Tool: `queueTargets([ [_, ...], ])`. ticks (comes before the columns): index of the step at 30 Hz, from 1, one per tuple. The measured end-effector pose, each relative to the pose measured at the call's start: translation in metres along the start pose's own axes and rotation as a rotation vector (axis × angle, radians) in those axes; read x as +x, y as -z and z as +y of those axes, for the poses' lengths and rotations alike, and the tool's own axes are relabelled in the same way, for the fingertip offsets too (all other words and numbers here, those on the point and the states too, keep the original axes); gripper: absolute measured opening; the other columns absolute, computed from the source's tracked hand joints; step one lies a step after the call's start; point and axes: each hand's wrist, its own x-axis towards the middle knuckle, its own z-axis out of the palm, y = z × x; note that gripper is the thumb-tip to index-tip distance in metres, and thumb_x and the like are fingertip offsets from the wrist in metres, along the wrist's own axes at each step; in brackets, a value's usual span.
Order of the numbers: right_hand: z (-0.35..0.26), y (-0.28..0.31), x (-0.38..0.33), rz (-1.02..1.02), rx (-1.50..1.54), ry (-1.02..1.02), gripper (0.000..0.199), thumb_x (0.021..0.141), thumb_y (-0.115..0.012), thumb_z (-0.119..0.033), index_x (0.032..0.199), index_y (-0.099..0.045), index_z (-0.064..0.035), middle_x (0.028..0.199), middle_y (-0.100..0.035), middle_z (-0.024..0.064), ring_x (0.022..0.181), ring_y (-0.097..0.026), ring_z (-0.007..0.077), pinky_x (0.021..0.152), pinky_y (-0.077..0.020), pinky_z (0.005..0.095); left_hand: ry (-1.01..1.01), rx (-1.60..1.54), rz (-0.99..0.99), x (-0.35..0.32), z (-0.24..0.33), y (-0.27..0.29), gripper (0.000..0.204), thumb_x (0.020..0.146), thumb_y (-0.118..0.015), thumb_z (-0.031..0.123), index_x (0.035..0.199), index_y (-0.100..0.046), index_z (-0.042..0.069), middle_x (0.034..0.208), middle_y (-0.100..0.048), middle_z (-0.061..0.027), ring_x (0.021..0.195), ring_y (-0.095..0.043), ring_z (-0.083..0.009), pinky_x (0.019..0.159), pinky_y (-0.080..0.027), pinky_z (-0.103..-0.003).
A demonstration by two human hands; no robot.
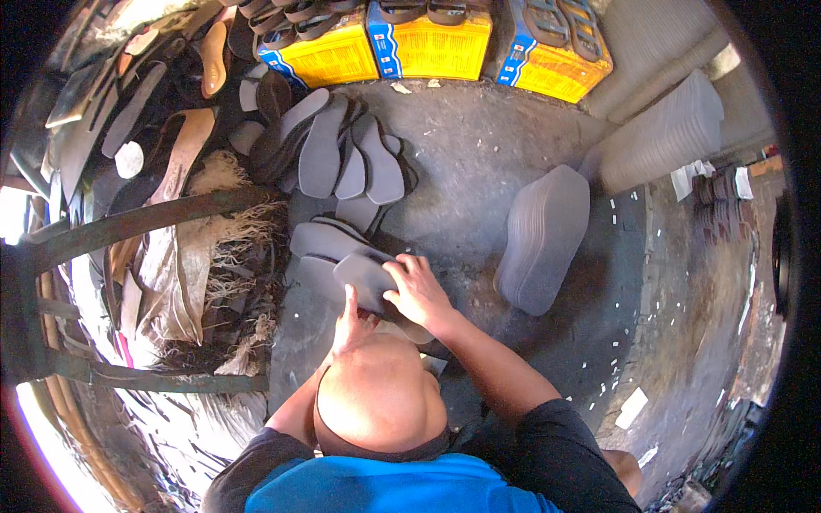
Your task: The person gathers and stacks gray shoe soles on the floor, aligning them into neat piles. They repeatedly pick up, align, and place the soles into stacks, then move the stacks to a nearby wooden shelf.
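Note:
A flat grey shoe sole (363, 272) is held up between my two hands. My right hand (419, 292) grips its right edge, with the fingers over the far side and the thumb on the upper face. My left hand (352, 327) is closed on the near edge, thumb up against the sole and the other fingers partly hidden beneath it. Just beyond and to the left, loose grey soles (318, 238) lie overlapping on the floor, partly covered by the held one. Farther off, a spread pile of similar soles (321, 158) rests on the floor.
On my right stands a tall stack of grey soles (543, 239), with a longer row (658, 137) behind it. Yellow and blue boxes (432, 47) carrying sandals line the far side. A wooden frame (154, 224) and frayed sacking (227, 231) stand at left. White scraps dot the floor.

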Motion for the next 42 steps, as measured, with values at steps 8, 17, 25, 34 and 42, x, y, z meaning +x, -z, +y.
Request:
queueTargets([
  [8, -0.007, -0.003, 0.041, -0.214, 0.053, -0.132, 0.116, 0.073, -0.087, -0.039, 0.158, -0.021, 0.0035, 0.16, -0.033, 0.0282, 0.148, -0.035, 0.0426, 0.119, -0.0364, 0.0482, 0.411, -1.049, 0.065, 0.009, 0.038, -0.011, 0.092, 0.087, -0.068, 0.072, 0.153, -0.041, 0.014, 0.148, -0.047, -0.0075, 0.142, -0.038, -0.025, 0.115, -0.034, -0.052],
  [17, 0.009, -0.007, 0.002, -0.379, 0.453, -0.406, 0.121, 0.065, -0.092, -0.044, 0.154, -0.027, 0.0062, 0.143, -0.052, 0.0346, 0.135, -0.051, 0.0451, 0.111, -0.044, 0.0485, 0.394, -1.316, -0.329, -0.016, 0.05, -0.01, 0.067, 0.099, -0.06, 0.054, 0.149, -0.05, 0.01, 0.15, -0.054, -0.0127, 0.137, -0.049, -0.0367, 0.117, -0.035, -0.056],
  [25, 0.011, 0.016, -0.015, -0.278, 0.327, -0.26, 0.112, 0.063, -0.092, -0.043, 0.153, -0.032, -0.01, 0.125, -0.064, 0.0316, 0.117, -0.062, 0.0499, 0.101, -0.0511, 0.0514, 0.36, -1.189, -0.548, -0.03, 0.036, -0.017, 0.062, 0.098, -0.065, 0.042, 0.149, -0.049, 0.01, 0.146, -0.057, -0.0123, 0.133, -0.053, -0.0345, 0.111, -0.041, -0.054],
  [34, 0.035, 0.004, -0.044, -0.131, 0.282, -0.36, 0.108, 0.068, -0.086, -0.056, 0.143, -0.042, 0.0064, 0.137, -0.055, 0.0352, 0.13, -0.052, 0.0485, 0.11, -0.0419, 0.0512, 0.384, -1.026, -0.081, 0.002, 0.038, -0.059, 0.062, 0.094, -0.074, 0.029, 0.147, -0.049, 0.009, 0.139, -0.06, -0.0115, 0.125, -0.059, -0.0332, 0.104, -0.049, -0.051],
  [42, 0.035, -0.003, -0.059, -0.119, 0.661, -0.511, 0.112, 0.07, -0.093, -0.04, 0.15, -0.029, 0.0056, 0.134, -0.058, 0.0302, 0.123, -0.06, 0.0399, 0.106, -0.047, 0.0434, 0.472, -0.96, -0.173, -0.017, 0.065, -0.054, 0.059, 0.093, -0.076, 0.033, 0.142, -0.055, 0.008, 0.131, -0.065, -0.0137, 0.118, -0.063, -0.0345, 0.104, -0.049, -0.053],
])
